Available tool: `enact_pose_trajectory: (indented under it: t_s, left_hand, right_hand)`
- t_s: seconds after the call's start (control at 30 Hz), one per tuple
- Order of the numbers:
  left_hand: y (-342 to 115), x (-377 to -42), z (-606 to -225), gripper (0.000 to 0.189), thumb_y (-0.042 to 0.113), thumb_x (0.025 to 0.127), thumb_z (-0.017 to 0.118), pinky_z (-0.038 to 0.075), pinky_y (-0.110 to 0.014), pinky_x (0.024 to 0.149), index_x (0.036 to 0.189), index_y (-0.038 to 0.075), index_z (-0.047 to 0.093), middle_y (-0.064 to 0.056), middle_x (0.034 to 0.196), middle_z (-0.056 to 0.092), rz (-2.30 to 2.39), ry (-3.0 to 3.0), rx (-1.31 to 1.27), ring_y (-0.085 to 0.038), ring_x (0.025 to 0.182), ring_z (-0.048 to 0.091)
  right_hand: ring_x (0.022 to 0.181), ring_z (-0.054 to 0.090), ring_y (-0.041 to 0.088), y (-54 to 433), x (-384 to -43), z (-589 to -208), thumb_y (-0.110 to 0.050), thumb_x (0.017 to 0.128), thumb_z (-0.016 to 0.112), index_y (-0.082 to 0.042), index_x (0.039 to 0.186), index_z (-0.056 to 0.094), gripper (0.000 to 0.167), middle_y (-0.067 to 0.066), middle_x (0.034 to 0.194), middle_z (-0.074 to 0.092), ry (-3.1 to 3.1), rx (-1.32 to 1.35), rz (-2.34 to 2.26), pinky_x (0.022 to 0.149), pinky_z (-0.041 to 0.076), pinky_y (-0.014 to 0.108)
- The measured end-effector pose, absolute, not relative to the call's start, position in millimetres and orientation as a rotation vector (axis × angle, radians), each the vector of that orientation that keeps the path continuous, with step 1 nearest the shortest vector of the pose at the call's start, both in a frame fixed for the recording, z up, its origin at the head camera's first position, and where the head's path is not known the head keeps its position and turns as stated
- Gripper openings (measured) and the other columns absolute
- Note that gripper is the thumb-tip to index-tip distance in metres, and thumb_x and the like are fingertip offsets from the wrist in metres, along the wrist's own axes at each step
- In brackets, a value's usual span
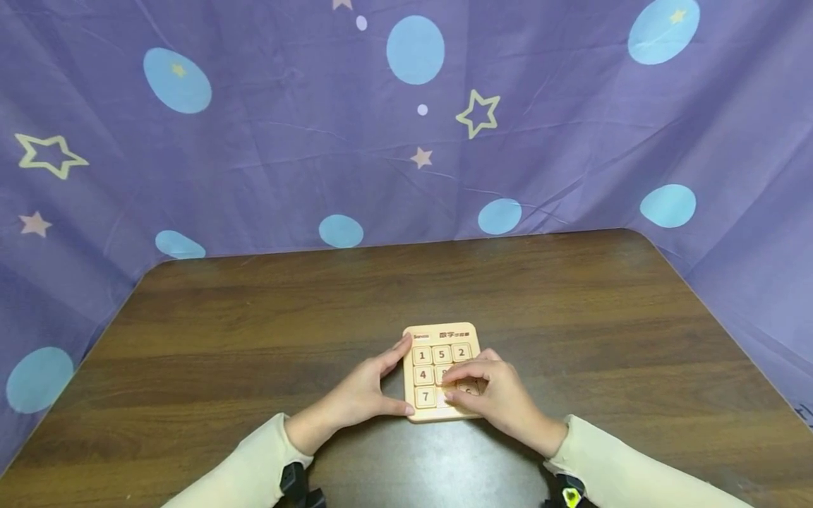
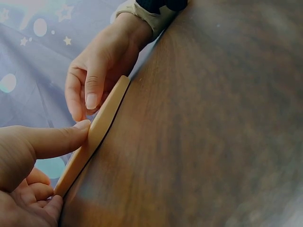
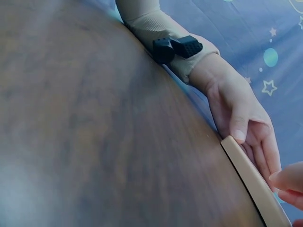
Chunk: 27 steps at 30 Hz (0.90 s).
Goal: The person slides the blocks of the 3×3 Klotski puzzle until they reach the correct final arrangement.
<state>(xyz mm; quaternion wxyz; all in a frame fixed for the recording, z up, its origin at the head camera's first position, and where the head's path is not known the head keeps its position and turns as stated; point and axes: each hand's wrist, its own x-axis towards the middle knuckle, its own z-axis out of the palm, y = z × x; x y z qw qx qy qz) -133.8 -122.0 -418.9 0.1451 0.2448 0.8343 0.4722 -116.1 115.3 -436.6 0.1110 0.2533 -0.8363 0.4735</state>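
A pale wooden number slide puzzle [image 1: 441, 329] lies on the table, with printed text above its square number tiles. Visible tiles include 1, 5, 2, 4 and 7; some others are partly covered. My left hand [image 1: 354, 395] holds the puzzle's left side, thumb near the lower corner and a finger near the upper one. In the left wrist view, the left thumb [image 2: 61, 140] presses the board's edge [image 2: 105, 116]. My right hand [image 1: 504, 395] reaches over the right side, its thumb and bent index fingertip apart at the middle tiles. That hand hides the tiles beneath it.
The brown wood-grain table [image 1: 254, 317] stretches around the puzzle. Behind it hangs a purple curtain [image 1: 286, 141] with stars and blue dots. Dark devices are strapped at both cream sleeves, such as the one at the left wrist [image 1: 295, 483].
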Motion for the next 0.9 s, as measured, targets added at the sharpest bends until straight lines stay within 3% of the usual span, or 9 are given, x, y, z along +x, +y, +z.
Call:
enact_pose_trajectory:
  t_s: [0.17, 0.5, 0.9]
  left_hand:
    - [-120.9, -134.1, -418.0, 0.098, 0.011, 0.067, 0.083, 0.017, -0.037, 0.114, 0.146, -0.002, 0.026, -0.015, 0.153, 0.023, 1.353, 2.41, 0.707, -0.027, 0.14, 0.022]
    - [-120.2, -133.5, -419.2, 0.099, 0.011, 0.067, 0.084, 0.015, -0.03, 0.114, 0.146, -0.002, 0.026, -0.015, 0.153, 0.022, 1.369, 2.396, 0.7, -0.027, 0.141, 0.022]
    - [-121.6, -134.3, -419.9, 0.099, 0.011, 0.067, 0.083, 0.016, -0.027, 0.113, 0.146, -0.002, 0.026, -0.016, 0.153, 0.022, 1.385, 2.387, 0.702, -0.028, 0.141, 0.022]
  right_hand:
    - [0.082, 0.051, 0.007, 121.5, -118.4, -436.5, -0.01, 0.065, 0.083, -0.018, 0.088, 0.075, 0.025, -0.01, 0.089, 0.069, -2.484, 0.699, 1.402, 0.07, 0.043, 0.023]
    - [0.082, 0.051, 0.007, 126.4, -123.9, -438.1, -0.01, 0.064, 0.083, -0.016, 0.09, 0.074, 0.028, -0.005, 0.095, 0.07, -2.505, 0.649, 1.348, 0.07, 0.044, 0.023]
    - [0.081, 0.05, 0.007, 125.9, -125.7, -437.4, -0.013, 0.067, 0.082, -0.018, 0.093, 0.075, 0.027, -0.01, 0.088, 0.066, -2.542, 0.647, 1.347, 0.069, 0.044, 0.023]
